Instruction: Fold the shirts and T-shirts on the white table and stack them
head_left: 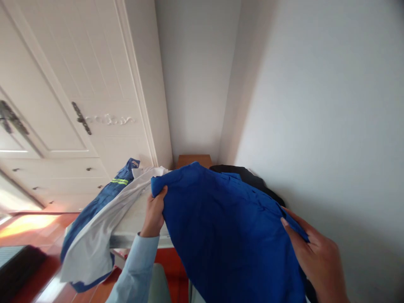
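A large blue cloth garment [221,219] hangs spread between my two hands, its lower part running out of the bottom of the view. My left hand [154,212] grips its upper left corner, fingers closed on the fabric. At the right, my right hand [312,248] pinches the garment's other edge between thumb and fingers. Left of my left hand, a white garment [104,227] and a blue garment with a yellow-green stripe [101,198] drape over the edge of a white table [135,219].
A white wardrobe [63,75] with drawers stands at the left. Behind the blue cloth are a brown wooden box [194,160] and a black item [252,176]. A pale wall [322,105] rises on the right. A dark object [22,265] lies lower left; a chair [160,284] shows below.
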The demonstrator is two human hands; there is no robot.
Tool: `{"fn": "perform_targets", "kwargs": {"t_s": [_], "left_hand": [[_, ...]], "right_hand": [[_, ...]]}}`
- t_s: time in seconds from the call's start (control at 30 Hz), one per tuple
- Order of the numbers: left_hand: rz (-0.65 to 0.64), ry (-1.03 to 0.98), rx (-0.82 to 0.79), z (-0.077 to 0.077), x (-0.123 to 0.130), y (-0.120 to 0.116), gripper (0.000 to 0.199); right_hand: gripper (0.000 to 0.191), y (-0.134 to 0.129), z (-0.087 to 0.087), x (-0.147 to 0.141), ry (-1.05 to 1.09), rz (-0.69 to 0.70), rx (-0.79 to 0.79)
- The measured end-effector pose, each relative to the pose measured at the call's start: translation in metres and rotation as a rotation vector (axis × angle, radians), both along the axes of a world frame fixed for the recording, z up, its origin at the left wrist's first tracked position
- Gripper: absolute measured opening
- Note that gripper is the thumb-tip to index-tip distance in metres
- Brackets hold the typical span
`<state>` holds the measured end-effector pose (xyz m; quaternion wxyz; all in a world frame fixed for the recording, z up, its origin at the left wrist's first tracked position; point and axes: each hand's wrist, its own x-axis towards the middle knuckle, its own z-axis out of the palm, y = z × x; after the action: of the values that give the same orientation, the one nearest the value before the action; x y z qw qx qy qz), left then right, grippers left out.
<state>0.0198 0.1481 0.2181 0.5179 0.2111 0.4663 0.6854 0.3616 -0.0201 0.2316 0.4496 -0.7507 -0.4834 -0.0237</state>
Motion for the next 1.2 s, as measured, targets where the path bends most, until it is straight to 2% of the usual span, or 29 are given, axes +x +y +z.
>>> {"fn": "perform_targets", "kwargs": {"t_s": [0.07,0.17,0.33,0.47,0.53,0.6,0.67,0.73,0.83,0.9,0.97,1.03,1.13,1.2], "left_hand": [[-0.07,-0.018,-0.033,0.003,0.024,0.012,0.008],[-0.145,-0.016,-0.042,0.007,0.06,0.033,0.004],[-0.191,0.015,0.029,0.022,0.11,0.089,0.008],[-0.193,0.072,0.076,0.042,0.144,0.162,0.014],[-0.22,0.123,0.041,0.05,0.161,0.204,0.018],[-0.253,0.159,0.015,0.052,0.178,0.244,0.02],[-0.285,0.187,-0.011,0.042,0.191,0.279,0.02],[-0.313,0.23,-0.07,0.02,0.2,0.305,0.018],[-0.329,0.332,-0.202,-0.029,0.201,0.326,0.016],[-0.321,0.407,-0.276,-0.061,0.195,0.331,0.014],[-0.312,0.483,-0.312,-0.086,0.188,0.335,0.016],[-0.311,0.566,-0.311,-0.1,0.181,0.338,0.019],[-0.303,0.721,-0.246,-0.105,0.175,0.341,0.021],[-0.291,0.84,-0.158,-0.104,0.176,0.335,0.032]], "right_hand": [[0.057,-0.02,-0.01,0.011,0.055,-0.141,-0.029],[0.058,-0.04,-0.022,0.021,0.136,-0.273,-0.042],[0.056,-0.048,-0.033,0.026,0.248,-0.412,0.003],[0.055,-0.023,-0.045,0.027,0.372,-0.53,0.087],[0.058,0.003,-0.057,0.032,0.478,-0.543,0.214],[0.063,0.031,-0.076,0.041,0.666,-0.489,0.381],[0.067,0.057,-0.102,0.052,0.907,-0.389,0.486],[0.067,0.074,-0.132,0.062,1.112,-0.303,0.497],[0.057,0.082,-0.173,0.071,1.261,-0.275,0.435],[0.058,0.078,-0.192,0.073,1.324,-0.309,0.397],[0.067,0.071,-0.203,0.077,1.356,-0.327,0.358],[0.073,0.064,-0.209,0.083,1.326,-0.311,0.321],[0.071,0.058,-0.21,0.091,1.271,-0.253,0.273],[0.069,0.056,-0.207,0.094,1.28,-0.238,0.239]]}}
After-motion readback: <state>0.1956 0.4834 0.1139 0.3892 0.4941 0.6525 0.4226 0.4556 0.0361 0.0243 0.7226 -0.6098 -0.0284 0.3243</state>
